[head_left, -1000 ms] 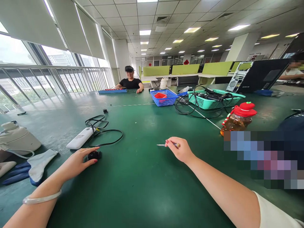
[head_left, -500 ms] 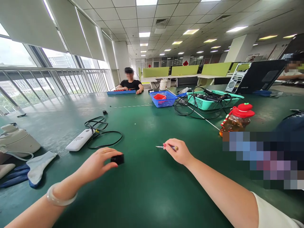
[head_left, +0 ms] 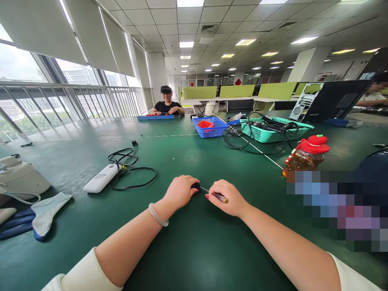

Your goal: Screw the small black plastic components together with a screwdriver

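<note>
I see my left hand [head_left: 181, 190] clamped on a small black part [head_left: 196, 186], my right hand [head_left: 226, 198] pinching a screwdriver [head_left: 216, 195] against it, over the worktop [head_left: 188, 238].

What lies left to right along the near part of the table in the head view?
White pouch → blue-and-white glove → white power bank → left hand → right hand holding a small screwdriver → red-lidded jar.

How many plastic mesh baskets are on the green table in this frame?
2. A blue basket sits mid-table at the far side, and a teal basket holding cables lies just right of it. Others may be hidden behind the laptop.
</note>
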### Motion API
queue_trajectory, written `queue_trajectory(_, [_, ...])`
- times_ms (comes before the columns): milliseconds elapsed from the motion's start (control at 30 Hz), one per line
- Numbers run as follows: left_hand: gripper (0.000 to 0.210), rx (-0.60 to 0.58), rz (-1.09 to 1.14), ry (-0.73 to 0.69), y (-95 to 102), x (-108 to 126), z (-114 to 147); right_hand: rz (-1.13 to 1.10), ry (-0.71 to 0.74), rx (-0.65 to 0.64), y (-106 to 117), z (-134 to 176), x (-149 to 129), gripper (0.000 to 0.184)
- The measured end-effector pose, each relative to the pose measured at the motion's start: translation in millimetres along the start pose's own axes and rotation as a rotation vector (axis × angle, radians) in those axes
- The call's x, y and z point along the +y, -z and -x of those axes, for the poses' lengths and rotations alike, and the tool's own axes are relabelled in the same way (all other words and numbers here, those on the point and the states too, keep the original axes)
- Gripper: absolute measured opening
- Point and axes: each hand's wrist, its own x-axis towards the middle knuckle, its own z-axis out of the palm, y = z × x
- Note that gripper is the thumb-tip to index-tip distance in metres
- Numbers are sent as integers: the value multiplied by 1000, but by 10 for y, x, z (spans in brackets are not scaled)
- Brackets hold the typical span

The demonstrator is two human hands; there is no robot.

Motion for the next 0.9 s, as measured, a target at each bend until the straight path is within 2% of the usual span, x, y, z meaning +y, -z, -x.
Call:
queue_trajectory(200, [35,7,199,20,-148,-191,46,58,30,42,-12,-9,-59,30])
queue_trajectory(400, [47,13,239,102,-182,-224,32,140,248,112,0,0,-226,26])
queue_trajectory(533, [47,18,230,107,-186,-217,37,220,357,67,-52,8,-276,24])
queue_trajectory(900, [43,18,214,69,-190,-215,42,336,466,1,-94,21,-338,24])
